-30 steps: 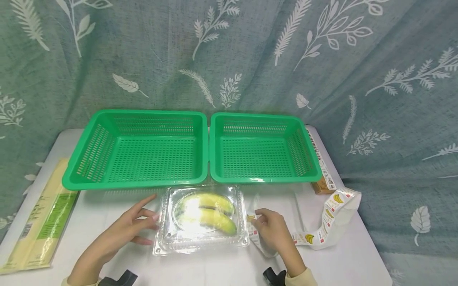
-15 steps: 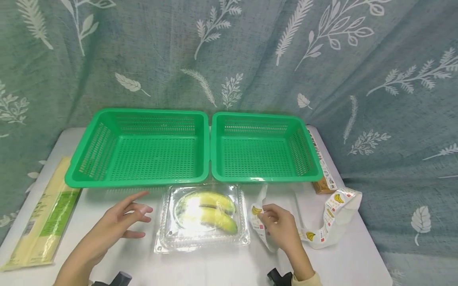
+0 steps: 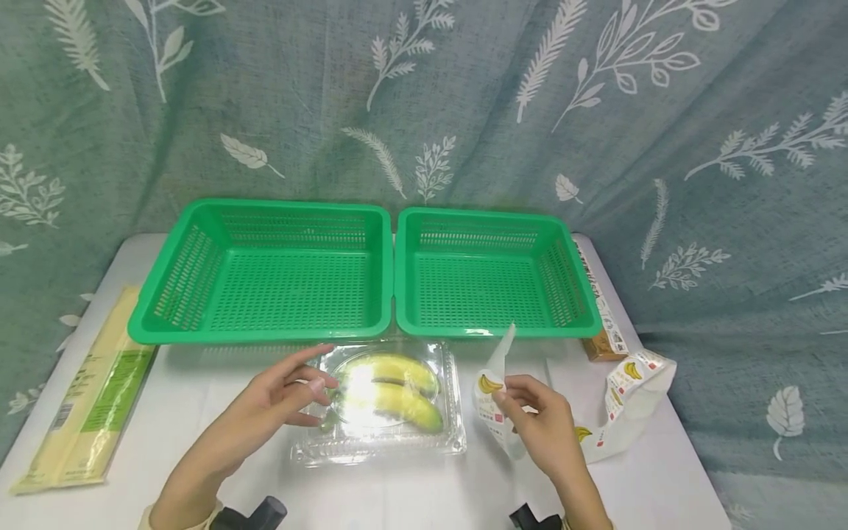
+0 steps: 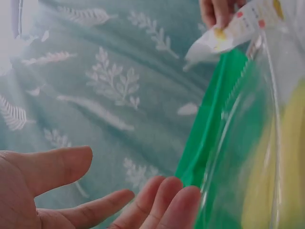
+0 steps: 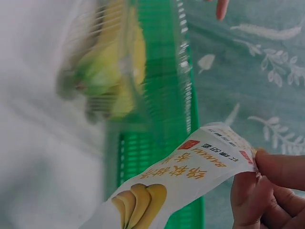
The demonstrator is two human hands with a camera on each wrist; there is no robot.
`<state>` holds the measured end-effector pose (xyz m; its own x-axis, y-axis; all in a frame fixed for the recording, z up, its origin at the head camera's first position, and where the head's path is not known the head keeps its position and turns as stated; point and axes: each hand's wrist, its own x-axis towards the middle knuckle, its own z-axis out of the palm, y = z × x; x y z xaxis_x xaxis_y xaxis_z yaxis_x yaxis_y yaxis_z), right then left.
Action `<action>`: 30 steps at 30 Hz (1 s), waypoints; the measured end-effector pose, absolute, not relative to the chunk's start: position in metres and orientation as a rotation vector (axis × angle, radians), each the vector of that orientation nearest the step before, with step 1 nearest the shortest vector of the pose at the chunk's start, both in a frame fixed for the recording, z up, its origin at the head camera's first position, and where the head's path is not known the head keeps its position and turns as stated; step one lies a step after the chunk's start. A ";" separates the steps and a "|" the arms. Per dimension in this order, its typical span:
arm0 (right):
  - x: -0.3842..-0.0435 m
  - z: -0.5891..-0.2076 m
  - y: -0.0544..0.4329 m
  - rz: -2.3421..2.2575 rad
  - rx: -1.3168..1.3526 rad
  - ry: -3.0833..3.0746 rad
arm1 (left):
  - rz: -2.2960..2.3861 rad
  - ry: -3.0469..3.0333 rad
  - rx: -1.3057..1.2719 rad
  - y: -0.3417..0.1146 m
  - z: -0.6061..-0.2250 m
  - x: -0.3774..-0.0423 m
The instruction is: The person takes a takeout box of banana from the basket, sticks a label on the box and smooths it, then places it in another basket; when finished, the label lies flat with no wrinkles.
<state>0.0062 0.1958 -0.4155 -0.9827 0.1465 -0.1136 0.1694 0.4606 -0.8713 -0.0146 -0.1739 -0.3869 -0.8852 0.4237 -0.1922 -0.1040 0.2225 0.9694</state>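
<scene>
A clear plastic clamshell box (image 3: 351, 455) with yellow-green bananas (image 3: 414, 405) inside lies closed on the white table. My left hand (image 3: 281, 401) hovers at its left edge, overlapping it in the head view, with fingers spread and loosely bent. Right of the box, my right hand (image 3: 545, 423) pinches a strip of banana stickers (image 3: 493, 419) between thumb and forefinger. The free end of the strip stands up towards the smaller basket. In the right wrist view, printed bananas and lettering show on the sticker strip (image 5: 162, 183), and the thumb (image 5: 281, 167) presses its edge.
Two green plastic baskets, a larger one (image 3: 265, 337) and a smaller one (image 3: 497, 329), stand side by side behind the box. A long yellow-green packet (image 3: 86, 397) lies at left. A pasta carton (image 3: 606, 331) lies at right, near the trailing sticker strip (image 3: 639, 412).
My right hand has raised the end of the sticker strip off the table and moved slightly right. My left hand drew away from the box, then came back over its left edge.
</scene>
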 end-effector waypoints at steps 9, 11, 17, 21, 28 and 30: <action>0.014 -0.397 0.187 -1.755 0.159 2.554 | 1.656 1.939 0.486 -0.135 -0.392 -0.021; 0.015 -0.395 0.184 -1.780 0.104 2.520 | 1.636 1.915 0.524 -0.129 -0.396 -0.021; 0.015 -0.390 0.173 -1.812 -0.047 2.394 | 1.617 1.814 0.508 -0.110 -0.407 -0.023; 0.015 -0.390 0.167 -1.797 -0.137 2.351 | 1.626 1.783 0.509 -0.099 -0.411 -0.022; 0.017 -0.389 0.157 -1.793 -0.270 2.298 | 1.647 1.790 0.472 -0.093 -0.411 -0.022; 0.017 -0.389 0.155 -1.794 -0.298 2.268 | 1.655 1.782 0.464 -0.093 -0.411 -0.023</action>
<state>0.0169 0.1548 -0.3894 -0.9519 -0.3012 -0.0565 -0.0144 0.2280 -0.9736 -0.0225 -0.0926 -0.4105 -0.7236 0.6539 -0.2210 -0.1721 0.1391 0.9752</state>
